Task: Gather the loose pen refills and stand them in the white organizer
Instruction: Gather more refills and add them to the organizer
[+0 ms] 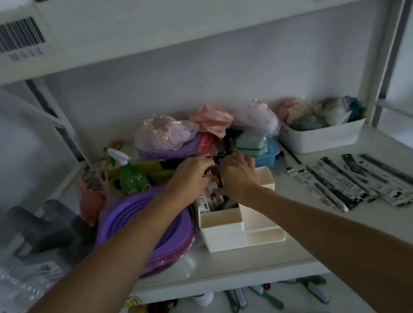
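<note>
The white organizer stands on the shelf's middle, with several packaged pen refills upright in its back left compartment. My left hand and my right hand meet just above that compartment, both closed on the dark tops of the refill packs there. Several more loose pen refills in long black-and-white packs lie flat in a row on the shelf to the right of the organizer, untouched.
Stacked purple basins press against the organizer's left side. Behind are a green spray bottle, a blue basket with green bars, bagged items and a white bin. The shelf's front edge is near; brushes lie on the lower shelf.
</note>
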`<state>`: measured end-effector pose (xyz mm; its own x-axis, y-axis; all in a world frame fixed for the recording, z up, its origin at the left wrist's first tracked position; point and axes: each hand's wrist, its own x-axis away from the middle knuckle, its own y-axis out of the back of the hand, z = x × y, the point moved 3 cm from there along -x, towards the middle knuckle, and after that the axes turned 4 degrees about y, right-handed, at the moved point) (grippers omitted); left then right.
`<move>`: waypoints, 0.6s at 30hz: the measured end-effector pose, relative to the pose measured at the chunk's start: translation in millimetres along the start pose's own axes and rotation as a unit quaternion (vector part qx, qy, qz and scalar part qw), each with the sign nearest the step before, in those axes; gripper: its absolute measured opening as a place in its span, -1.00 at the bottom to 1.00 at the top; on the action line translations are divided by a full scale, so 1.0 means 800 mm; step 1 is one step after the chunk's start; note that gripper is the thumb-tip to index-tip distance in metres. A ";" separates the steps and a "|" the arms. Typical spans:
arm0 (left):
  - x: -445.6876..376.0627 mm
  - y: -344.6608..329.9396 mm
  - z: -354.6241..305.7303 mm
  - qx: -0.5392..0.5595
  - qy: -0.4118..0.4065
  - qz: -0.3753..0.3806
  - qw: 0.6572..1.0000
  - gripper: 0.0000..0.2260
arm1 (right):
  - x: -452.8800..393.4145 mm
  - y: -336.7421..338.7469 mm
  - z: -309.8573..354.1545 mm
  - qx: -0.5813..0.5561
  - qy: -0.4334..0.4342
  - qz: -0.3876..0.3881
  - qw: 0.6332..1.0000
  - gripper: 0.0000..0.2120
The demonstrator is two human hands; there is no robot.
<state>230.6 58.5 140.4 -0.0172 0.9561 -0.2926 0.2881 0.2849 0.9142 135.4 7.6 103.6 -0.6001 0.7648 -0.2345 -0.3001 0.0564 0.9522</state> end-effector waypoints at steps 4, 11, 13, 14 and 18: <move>0.003 -0.032 0.007 -0.071 0.014 0.078 0.994 -0.73 | 0.021 0.002 -0.022 -0.084 -0.014 -0.046 0.995 -0.51; -0.050 0.011 -0.074 0.067 0.037 -0.072 0.994 -0.82 | 0.060 0.044 -0.149 -0.287 -0.189 -0.131 0.930 -0.21; -0.071 -0.004 -0.125 0.094 0.029 -0.066 0.993 -0.84 | 0.069 0.049 -0.205 -0.261 -0.254 -0.086 0.927 -0.48; -0.082 -0.024 -0.151 0.102 0.032 -0.044 0.993 -0.83 | 0.077 0.049 -0.236 -0.232 -0.279 -0.050 0.930 -0.58; -0.117 -0.145 -0.242 0.146 0.093 0.069 0.983 -0.79 | 0.121 0.054 -0.346 -0.148 -0.303 0.069 0.939 -0.65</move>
<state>13.4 -50.5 116.0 -0.1249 0.9880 -0.0911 0.5614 0.1461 0.8146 -140.9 -93.0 67.9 -0.1444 0.9813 0.1272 -0.4973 -0.1831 0.8481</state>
